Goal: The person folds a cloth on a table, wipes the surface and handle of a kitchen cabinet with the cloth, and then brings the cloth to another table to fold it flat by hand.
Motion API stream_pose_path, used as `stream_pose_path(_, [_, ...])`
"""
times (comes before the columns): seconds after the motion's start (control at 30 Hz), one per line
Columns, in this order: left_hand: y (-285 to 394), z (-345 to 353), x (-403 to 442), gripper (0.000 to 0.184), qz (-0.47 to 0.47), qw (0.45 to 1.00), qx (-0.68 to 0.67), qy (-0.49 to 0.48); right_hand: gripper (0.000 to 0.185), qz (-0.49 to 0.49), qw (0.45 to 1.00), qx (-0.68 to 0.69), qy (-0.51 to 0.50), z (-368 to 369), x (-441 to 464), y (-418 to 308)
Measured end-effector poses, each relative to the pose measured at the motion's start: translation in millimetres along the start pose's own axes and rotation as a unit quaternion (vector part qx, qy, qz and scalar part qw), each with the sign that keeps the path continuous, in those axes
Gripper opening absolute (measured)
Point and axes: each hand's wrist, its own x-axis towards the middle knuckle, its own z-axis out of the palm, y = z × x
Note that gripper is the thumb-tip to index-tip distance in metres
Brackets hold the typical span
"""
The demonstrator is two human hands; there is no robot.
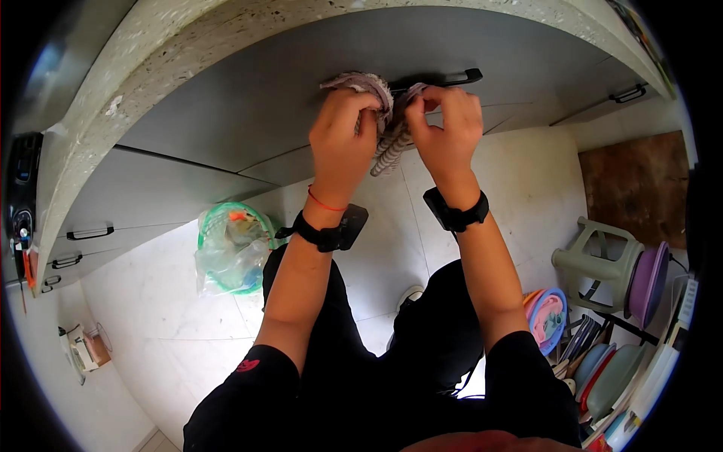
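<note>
A greyish-pink, striped cloth (391, 149) hangs by the black handle (461, 77) of a grey cabinet front. My left hand (343, 132) is closed on its bunched left part, with a fold sticking up above the fingers. Close by on the right, my right hand (450, 128) pinches another part of the cloth just under the handle. Between the two hands the striped end dangles down. Whether the cloth passes behind the handle is hidden by the fingers and folds.
A speckled countertop (173, 64) curves above the cabinet front. On the floor at left stands a green-rimmed bin (239, 248) with a plastic liner. To the right are a stool (602, 256), a purple basin (648, 282), a blue-rimmed basin (559, 320) and several stacked dishes.
</note>
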Motion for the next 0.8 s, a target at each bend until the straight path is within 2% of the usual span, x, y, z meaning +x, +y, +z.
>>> stream_pose_path(0.2, [-1, 0, 1, 0.019, 0.010, 1.000, 0.012, 0.000, 0.013, -0.004, 0.998, -0.066, 0.015, -5, 3, 7])
stream_pose_path(0.53, [6, -5, 4, 0.018, -0.001, 1.000, 0.011, -0.012, 0.011, 0.067, 0.987, -0.136, 0.055, -16, 3, 28])
stream_pose_path(0.8, [10, -14, 5, 0.019, -0.032, 0.998, -0.002, -0.046, 0.010, 0.222, 0.968, -0.094, 0.064, -36, 13, 42])
